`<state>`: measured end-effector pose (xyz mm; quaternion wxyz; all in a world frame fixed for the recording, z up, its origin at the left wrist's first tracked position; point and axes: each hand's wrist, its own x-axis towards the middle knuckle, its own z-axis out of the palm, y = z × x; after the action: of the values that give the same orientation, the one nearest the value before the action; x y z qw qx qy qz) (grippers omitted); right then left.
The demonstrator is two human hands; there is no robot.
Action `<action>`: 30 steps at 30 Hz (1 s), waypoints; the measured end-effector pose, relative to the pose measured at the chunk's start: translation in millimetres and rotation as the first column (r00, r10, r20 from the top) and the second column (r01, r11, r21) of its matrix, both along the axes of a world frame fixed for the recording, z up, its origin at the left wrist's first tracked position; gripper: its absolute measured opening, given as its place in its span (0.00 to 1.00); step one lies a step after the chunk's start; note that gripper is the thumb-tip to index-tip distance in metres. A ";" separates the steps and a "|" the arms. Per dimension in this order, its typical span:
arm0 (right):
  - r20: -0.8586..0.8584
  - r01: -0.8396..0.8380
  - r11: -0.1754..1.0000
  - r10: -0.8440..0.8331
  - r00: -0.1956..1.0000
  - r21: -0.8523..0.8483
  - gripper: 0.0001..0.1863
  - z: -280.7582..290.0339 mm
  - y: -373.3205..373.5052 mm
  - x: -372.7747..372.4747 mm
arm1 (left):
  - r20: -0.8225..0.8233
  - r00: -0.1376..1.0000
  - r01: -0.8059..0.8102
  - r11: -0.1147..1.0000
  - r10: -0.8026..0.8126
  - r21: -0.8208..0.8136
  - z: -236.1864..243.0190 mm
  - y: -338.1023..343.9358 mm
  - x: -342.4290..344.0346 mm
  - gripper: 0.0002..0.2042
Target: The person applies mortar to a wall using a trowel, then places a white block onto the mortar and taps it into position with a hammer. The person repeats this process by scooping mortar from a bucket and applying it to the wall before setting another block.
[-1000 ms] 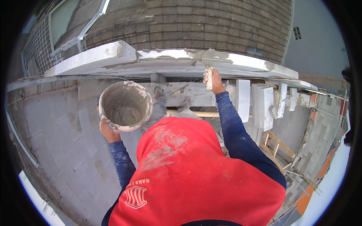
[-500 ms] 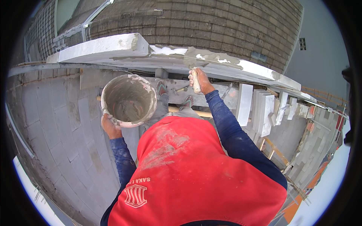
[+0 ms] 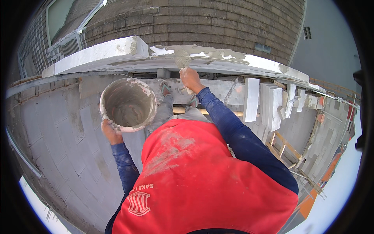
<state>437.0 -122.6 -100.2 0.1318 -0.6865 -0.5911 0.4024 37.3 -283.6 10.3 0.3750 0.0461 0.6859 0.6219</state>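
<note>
Hands well apart: left hand (image 3: 112, 132) clamped on the near left side of the round bucket (image 3: 131, 129), right hand (image 3: 191, 79) wrapped around the trowel (image 3: 183, 60). Bucket to the left of the legs, mouth up, pinkish-white outside, rim crusted with splashes, inner wall smeared grey; wet grey mortar (image 3: 131, 113) low inside. Trowel at the top of the white block wall (image 3: 265, 62), blade pointing away from the body and thickly coated, laid against the grey mortar bed (image 3: 218, 52) spread along the top edge, with white patches showing through. Just to the left, a large white block (image 3: 97, 56) on the wall, smeared grey at the near end. Off to the right, several white blocks (image 3: 272, 105) stood close together.

Trowel handle mostly hidden in the fist, only a pale end visible under the wrist. Blade outline hard to separate from the mortar, perhaps partly sunk in it. Fingertips of the left hand partly out of sight; cannot tell what supports the bucket's base, hidden from above.
</note>
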 end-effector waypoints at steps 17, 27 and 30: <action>-0.285 0.518 0.838 -0.545 0.789 -0.171 0.21 -3.1 -53.3 207.2 | 0.019 0.995 0.098 0.995 -0.098 0.000 15.1 17.8 27.9 0.05; -0.294 0.577 0.789 -0.614 0.733 -0.209 0.20 -5.9 -63.6 279.9 | 0.041 0.998 0.054 0.999 -0.054 -0.005 21.1 4.0 44.0 0.05; -0.282 0.616 0.749 -0.663 0.694 -0.245 0.20 -0.9 -64.8 290.2 | 0.031 0.999 0.031 0.999 -0.031 0.016 18.3 -1.3 48.2 0.05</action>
<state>727.2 -187.3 -101.0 0.3215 -0.7727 -0.2536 0.4851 85.4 -284.9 28.6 0.3949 0.0499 0.6743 0.6220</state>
